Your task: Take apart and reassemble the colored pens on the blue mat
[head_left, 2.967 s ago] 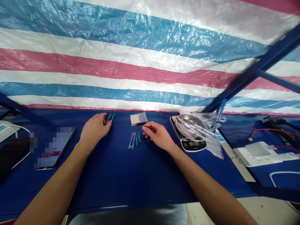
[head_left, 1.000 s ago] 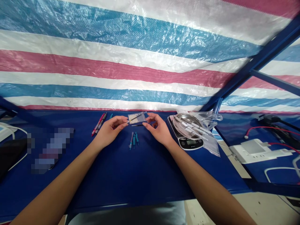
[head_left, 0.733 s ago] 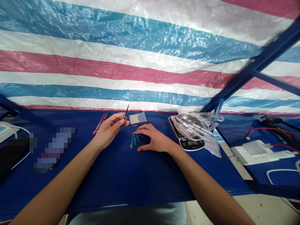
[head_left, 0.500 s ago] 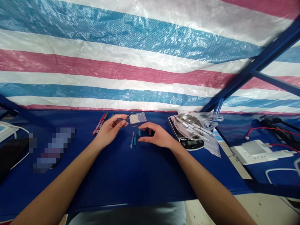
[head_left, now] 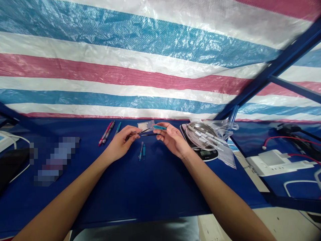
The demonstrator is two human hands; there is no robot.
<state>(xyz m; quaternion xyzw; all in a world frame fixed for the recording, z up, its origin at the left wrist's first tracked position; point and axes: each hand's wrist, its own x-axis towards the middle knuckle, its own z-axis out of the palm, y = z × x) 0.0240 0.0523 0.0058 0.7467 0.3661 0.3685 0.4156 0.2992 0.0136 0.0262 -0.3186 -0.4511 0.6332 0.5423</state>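
My left hand [head_left: 125, 140] pinches a thin dark pen refill [head_left: 145, 131], its tip pointing right and slightly up. Between the fingers of my right hand [head_left: 173, 138] is a teal pen barrel [head_left: 159, 127], held roughly level, its left end close to the refill's tip. Whether the two touch, I cannot tell. Another dark refill [head_left: 149, 135] lies on the blue table just below. Nearer me rest a clear pen part [head_left: 141, 152] and a teal pen part [head_left: 144, 151], side by side. Behind my hands is a small plastic bag of pale bits [head_left: 145, 126], partly covered.
Several pens [head_left: 106, 133] lie left of my left hand, with a teal one [head_left: 117, 128] beside them. A kitchen scale [head_left: 206, 154] carrying a metal bowl and white-tipped sticks stands at right. Further right are a white power strip [head_left: 272, 162] and cables. Striped sheeting [head_left: 150, 73] hangs behind.
My right hand has picked up the teal barrel from the table and raised it toward the refill. My left hand has moved slightly right and down, its refill now tilted more level.
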